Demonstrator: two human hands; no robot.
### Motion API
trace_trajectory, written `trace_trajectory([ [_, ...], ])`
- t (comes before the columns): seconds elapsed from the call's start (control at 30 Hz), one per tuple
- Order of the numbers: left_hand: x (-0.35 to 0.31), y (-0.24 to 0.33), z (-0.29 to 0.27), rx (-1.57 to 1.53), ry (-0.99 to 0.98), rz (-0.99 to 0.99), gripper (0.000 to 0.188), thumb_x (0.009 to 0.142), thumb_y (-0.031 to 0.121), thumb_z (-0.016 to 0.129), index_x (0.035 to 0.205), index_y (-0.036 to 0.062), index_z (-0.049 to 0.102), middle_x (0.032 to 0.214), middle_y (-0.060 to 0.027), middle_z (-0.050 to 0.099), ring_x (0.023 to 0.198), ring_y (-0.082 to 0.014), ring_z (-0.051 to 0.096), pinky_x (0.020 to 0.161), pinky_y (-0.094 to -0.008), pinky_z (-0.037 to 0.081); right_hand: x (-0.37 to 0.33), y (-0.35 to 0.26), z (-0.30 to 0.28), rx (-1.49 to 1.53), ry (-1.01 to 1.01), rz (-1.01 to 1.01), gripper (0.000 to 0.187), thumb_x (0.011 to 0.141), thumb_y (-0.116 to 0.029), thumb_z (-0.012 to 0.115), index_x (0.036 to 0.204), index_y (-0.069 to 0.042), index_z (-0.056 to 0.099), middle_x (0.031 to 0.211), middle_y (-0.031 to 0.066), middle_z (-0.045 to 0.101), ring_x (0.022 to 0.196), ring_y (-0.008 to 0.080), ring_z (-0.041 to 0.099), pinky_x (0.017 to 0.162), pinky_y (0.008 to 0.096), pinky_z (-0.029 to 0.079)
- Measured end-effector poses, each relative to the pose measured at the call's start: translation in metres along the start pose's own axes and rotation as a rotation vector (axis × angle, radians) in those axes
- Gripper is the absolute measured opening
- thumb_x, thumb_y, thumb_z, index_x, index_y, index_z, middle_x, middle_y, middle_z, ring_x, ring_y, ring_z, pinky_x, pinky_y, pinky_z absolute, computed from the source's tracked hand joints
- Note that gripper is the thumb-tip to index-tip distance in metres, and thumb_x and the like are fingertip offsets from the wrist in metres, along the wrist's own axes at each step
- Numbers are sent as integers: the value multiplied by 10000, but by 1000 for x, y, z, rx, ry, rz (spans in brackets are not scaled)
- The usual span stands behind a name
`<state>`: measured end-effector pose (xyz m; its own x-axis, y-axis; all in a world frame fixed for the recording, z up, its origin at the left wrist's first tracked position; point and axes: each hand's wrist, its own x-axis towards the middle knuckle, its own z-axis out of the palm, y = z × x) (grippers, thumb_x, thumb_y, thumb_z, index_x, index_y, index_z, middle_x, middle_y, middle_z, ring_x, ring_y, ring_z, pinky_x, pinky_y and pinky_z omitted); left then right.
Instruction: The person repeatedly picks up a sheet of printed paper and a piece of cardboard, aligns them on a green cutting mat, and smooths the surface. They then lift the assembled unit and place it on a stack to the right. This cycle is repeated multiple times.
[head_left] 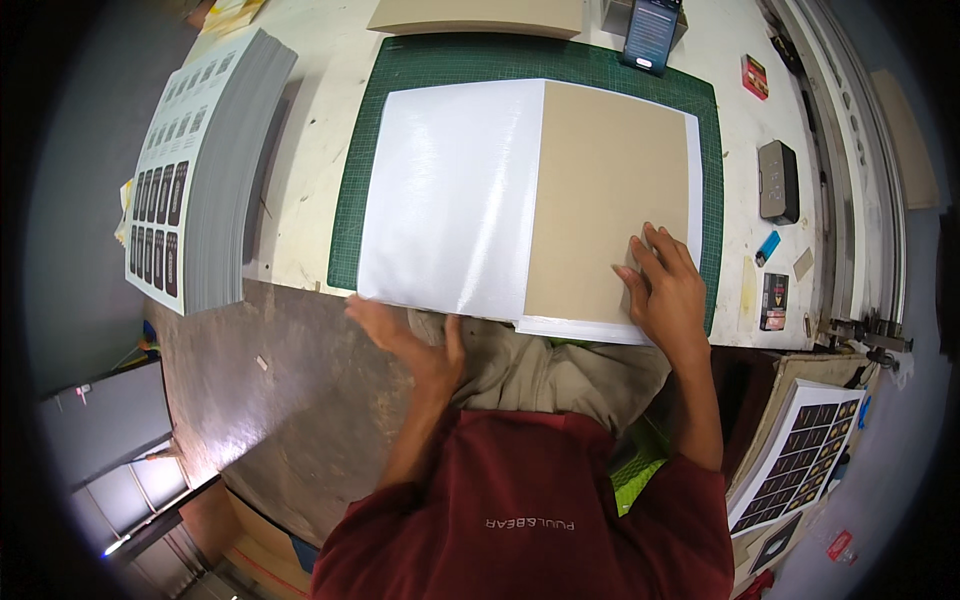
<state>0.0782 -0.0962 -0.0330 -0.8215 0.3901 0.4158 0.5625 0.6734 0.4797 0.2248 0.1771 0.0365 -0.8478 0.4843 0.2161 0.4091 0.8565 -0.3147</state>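
A glossy white sheet (450, 190) lies on a green cutting mat (348, 240). Beside it, to the right, a beige board (610, 200) rests flat, with white paper margins showing along its right and near edges. My right hand (668, 295) lies on the board's right part, fingers spread and nothing gripped. At the near left corner of the white sheet is my left hand (415, 345), fingers stretched and thumb apart, its fingertips at the sheet's near edge. Whether they touch the sheet's underside I cannot tell.
A tall stack of printed sheets (215, 180) stands at the left. Beige boards (480, 15) and a phone (652, 35) are at the back. Along the right lie a black clock (778, 182), a blue lighter (768, 247) and small boxes (774, 300). Printed sheets (800, 450) sit lower right.
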Motion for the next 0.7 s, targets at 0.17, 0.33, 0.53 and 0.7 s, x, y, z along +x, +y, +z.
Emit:
trace_trajectory([
  [0.17, 45, 40, -9, -244, 416, -124, 1292, 794, 262, 822, 1495, -21, -225, 1598, -298, -51, 1494, -426, -4, 1204, -505, 51, -3, 4, 2, 26, 36, 9, 355, 828, -215, 746, 1119, -17, 694, 1261, 169, 626, 1170, 351, 594, 947, 415, 512],
  [0.33, 94, 110, 47, -604, 142, 107, 1091, 815, 456, 755, 1539, -33, 102, 1615, -268, 16, 1499, -418, 0, 1192, -547, 38, -3, 12, -4, 155, 37, -4, 346, 833, -176, 738, 1145, -33, 690, 1240, 171, 641, 1157, 342, 607, 953, 410, 516],
  [0.53, 111, 119, 90, -103, -552, 583, 1098, 856, 721, 528, 1475, -139, 241, 1525, -432, 79, 1467, -521, 18, 1166, -613, 51, -27, 101, -79, 516, 438, 441, 270, 1000, -85, 539, 1218, 64, 596, 1057, 131, 677, 945, 176, 641, 868, 326, 509],
  [0.7, 112, 128, 95, -22, -562, 625, 1043, 883, 683, 509, 1455, -155, 270, 1497, -460, 121, 1447, -550, 78, 1170, -603, 79, -37, 10, -80, 15, 163, 67, 335, 871, -112, 669, 1184, 3, 636, 1233, 161, 613, 1187, 359, 567, 1104, 554, 327],
])
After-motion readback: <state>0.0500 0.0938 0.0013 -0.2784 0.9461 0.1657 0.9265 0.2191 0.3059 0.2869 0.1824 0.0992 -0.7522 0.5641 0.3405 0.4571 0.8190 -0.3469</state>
